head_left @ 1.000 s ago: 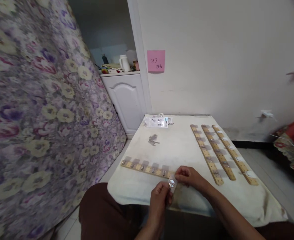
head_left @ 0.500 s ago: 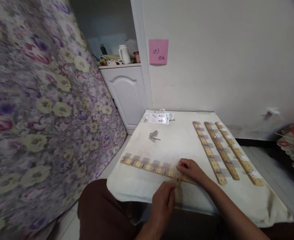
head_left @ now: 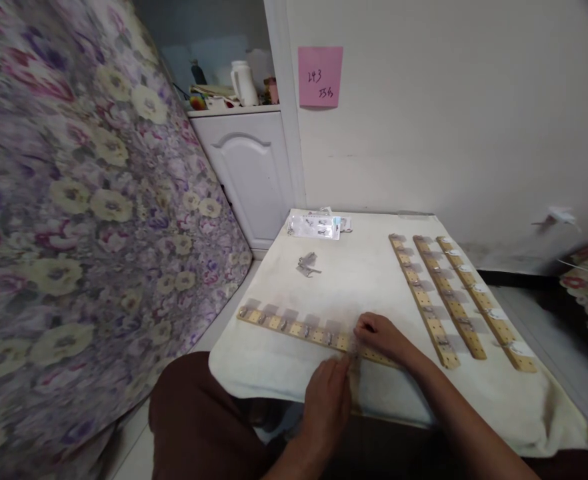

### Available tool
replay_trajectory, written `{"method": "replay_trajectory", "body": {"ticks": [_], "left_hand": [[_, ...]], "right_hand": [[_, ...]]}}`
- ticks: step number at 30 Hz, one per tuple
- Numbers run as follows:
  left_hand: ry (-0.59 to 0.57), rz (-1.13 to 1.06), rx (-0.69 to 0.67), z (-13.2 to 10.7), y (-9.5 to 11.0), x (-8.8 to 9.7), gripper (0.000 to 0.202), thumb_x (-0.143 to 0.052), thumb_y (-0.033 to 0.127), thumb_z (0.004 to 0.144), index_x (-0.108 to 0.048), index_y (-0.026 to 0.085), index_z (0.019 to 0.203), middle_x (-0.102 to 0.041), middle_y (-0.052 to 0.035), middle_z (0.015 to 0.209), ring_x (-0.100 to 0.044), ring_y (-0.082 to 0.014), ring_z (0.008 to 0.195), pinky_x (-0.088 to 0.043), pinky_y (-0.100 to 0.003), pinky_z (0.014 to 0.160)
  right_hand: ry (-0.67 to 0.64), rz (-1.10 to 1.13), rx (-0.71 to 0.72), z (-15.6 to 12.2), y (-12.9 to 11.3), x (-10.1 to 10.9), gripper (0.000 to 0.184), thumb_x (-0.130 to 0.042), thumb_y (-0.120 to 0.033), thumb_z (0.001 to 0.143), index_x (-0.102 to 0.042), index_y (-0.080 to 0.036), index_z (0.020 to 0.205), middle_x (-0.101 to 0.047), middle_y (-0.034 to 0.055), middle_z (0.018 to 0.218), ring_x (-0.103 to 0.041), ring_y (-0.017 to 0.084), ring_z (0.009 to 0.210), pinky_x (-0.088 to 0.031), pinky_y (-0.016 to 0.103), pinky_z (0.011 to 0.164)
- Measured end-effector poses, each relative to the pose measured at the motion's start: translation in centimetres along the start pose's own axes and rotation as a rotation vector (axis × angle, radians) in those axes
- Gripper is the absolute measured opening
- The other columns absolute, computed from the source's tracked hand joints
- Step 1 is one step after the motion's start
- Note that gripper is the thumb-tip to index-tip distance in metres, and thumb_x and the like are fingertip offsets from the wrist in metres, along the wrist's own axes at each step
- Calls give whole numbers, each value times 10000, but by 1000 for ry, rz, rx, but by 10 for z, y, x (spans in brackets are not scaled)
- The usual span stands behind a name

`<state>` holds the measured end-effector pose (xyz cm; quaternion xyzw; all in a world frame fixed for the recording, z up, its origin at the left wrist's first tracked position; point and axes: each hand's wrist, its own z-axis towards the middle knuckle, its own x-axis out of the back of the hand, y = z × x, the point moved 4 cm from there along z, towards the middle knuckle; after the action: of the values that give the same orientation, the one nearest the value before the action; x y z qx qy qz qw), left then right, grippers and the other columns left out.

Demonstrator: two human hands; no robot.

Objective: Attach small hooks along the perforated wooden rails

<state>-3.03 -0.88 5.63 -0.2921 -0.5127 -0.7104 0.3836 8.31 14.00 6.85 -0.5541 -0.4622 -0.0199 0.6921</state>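
A pale wooden strip (head_left: 343,342) with drilled holes lies across the front of the table. Several clear plastic squares with small metal hooks (head_left: 307,331) sit along its left part. My right hand (head_left: 380,337) is closed over the strip's right part, finger and thumb pinched at the top of another clear hook (head_left: 353,355), which looks blurred. My left hand (head_left: 328,395) is at the near edge, its fingers curled together by the lower end of that hook. Whatever is between the left fingertips is hidden.
Three more wooden strips (head_left: 427,312) bearing hooks lie at the right. Loose clear hooks (head_left: 308,265) are heaped left of the middle. Flat clear packages (head_left: 314,226) rest at the far edge of the white-covered table (head_left: 274,370). A floral curtain (head_left: 84,267) hangs at left.
The view has tilted and shifted slightly. My left hand has come up a little closer to the strip and to my right hand, which stays pinched in place.
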Motion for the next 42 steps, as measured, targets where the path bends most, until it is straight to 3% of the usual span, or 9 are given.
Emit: {"method": "replay_trajectory", "body": {"ticks": [11,42], "left_hand": [[-66,159,-53,4,4,-4,502,-394,68,818,-394,167,1311,-589,-78,898,-543,-214,834,-481,-360,705],[-65,303,-76,11,3,-3,459,-391,83,844,-443,199,1284,-602,-59,835,-553,-192,761,-443,-292,641]], "right_hand": [[-40,-51,-55,4,8,0,157,-495,-237,754,-481,-181,608,-523,-5,655,-438,128,634,-297,243,592],[-6,-124,-69,2,7,-2,146,-478,-219,768,-524,-179,636,-563,11,710,-473,134,674,-308,245,619]]}}
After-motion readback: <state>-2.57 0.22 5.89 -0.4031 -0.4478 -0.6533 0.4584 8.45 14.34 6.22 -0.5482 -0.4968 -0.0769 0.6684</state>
